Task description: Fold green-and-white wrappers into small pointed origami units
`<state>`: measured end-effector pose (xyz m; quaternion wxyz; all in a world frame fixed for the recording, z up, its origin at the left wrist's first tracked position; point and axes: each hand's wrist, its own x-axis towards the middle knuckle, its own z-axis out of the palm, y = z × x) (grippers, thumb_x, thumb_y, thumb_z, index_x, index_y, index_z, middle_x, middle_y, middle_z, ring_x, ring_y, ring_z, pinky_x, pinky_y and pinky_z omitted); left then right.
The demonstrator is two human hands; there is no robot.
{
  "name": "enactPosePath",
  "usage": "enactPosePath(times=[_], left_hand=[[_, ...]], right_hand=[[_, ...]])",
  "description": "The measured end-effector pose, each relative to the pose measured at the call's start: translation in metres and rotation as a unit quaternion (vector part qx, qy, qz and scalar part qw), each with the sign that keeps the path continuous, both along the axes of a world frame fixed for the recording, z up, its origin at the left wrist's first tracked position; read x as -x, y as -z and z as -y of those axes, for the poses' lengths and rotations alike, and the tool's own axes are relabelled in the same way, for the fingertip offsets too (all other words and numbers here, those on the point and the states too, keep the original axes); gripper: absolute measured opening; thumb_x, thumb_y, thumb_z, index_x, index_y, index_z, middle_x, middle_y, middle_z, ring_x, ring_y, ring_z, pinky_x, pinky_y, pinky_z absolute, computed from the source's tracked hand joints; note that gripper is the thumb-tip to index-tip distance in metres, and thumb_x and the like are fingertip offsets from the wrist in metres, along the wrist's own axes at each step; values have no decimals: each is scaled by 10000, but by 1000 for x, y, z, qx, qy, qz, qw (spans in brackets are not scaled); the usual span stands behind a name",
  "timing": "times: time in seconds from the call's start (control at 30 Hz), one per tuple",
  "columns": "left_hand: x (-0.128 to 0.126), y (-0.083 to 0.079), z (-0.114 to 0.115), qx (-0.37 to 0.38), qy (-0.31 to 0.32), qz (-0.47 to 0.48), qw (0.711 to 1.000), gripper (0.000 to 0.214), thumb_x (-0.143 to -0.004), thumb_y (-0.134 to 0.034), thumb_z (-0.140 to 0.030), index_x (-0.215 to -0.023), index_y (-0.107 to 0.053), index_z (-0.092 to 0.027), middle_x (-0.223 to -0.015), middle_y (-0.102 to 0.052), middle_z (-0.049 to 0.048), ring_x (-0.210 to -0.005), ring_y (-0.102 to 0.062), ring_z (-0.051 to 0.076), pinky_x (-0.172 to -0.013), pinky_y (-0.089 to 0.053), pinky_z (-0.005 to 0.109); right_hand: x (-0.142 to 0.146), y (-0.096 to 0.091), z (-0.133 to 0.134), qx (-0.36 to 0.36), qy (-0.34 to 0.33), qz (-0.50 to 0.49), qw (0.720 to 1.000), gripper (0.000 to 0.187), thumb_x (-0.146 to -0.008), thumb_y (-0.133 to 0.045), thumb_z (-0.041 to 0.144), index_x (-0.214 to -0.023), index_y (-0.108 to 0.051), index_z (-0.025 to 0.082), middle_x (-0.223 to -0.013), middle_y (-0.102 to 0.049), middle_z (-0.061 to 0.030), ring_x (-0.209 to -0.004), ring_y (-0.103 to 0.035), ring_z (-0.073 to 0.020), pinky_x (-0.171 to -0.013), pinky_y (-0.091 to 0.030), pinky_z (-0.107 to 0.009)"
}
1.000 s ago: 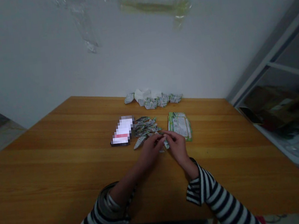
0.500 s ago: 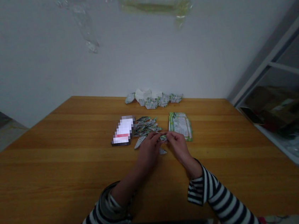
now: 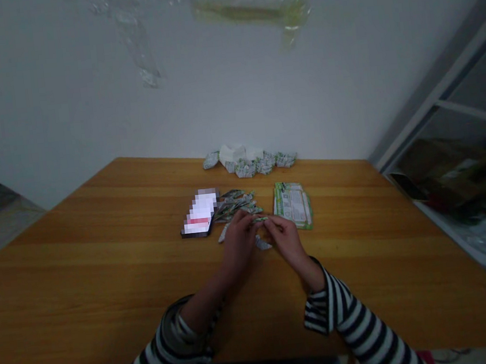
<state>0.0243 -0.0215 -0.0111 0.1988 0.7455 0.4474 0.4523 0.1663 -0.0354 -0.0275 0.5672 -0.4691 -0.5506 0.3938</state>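
Between my hands is a small folded paper piece (image 3: 260, 219), printed green and white. My left hand (image 3: 239, 243) pinches its left end, and the fingertips of my right hand (image 3: 287, 240) close on its right end. Just beyond my left hand lies a heap of folded paper pieces (image 3: 237, 203). One more folded piece (image 3: 263, 243) rests on the table below the held one. To the right of the heap is a stack of flat printed paper sheets (image 3: 292, 206), near my right hand but apart from it.
A phone (image 3: 200, 213) with a lit, blurred screen lies left of the heap. Along the wall stands a row of assembled folded-paper shapes (image 3: 245, 167), with something white among them. The wooden table (image 3: 104, 266) meets the wall at the back; shelving (image 3: 464, 182) is at right.
The held paper piece is now turned and shows more between my fingertips. My right hand has shifted slightly, and the loose piece below is less covered.
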Motion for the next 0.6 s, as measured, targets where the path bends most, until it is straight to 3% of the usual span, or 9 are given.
enactPosePath(times=[0.13, 0.33, 0.47, 0.6], left_hand=[[-3, -3, 5, 11, 1, -95, 995, 167, -933, -466, -221, -1043, -586, -182, -993, -611, 65, -900, -604, 192, -779, -487, 305], [-4, -1, 4, 35, -10, -213, 976, 204, -968, -398, -284, -1100, -523, -193, -1070, -640, 81, -894, -652, 195, -702, -485, 269], [-5, 1, 3, 56, -12, -212, 976, 195, -962, -407, -302, -1053, -527, -178, -929, -675, 79, -798, -670, 197, -654, -474, 260], [-4, 3, 2, 34, 5, -136, 990, 180, -930, -426, -225, -1067, -538, -191, -961, -670, 77, -835, -661, 203, -702, -485, 282]], right_hand=[[-2, 0, 3, 26, -14, -6, 1000, 377, -878, -538, 487, -840, -733, 167, -594, -614, -1, -516, -549, -139, -491, -461, -234], [-2, -2, 4, 32, 16, 7, 999, 392, -838, -589, 494, -954, -748, 155, -705, -685, -26, -571, -601, -155, -529, -502, -252], [-1, 0, 3, 36, 24, -13, 999, 362, -822, -618, 470, -936, -749, 152, -657, -677, -13, -516, -575, -136, -492, -479, -238], [1, 1, 3, 37, 43, -49, 997, 333, -826, -609, 477, -848, -705, 159, -548, -614, 14, -457, -554, -129, -445, -455, -228]])
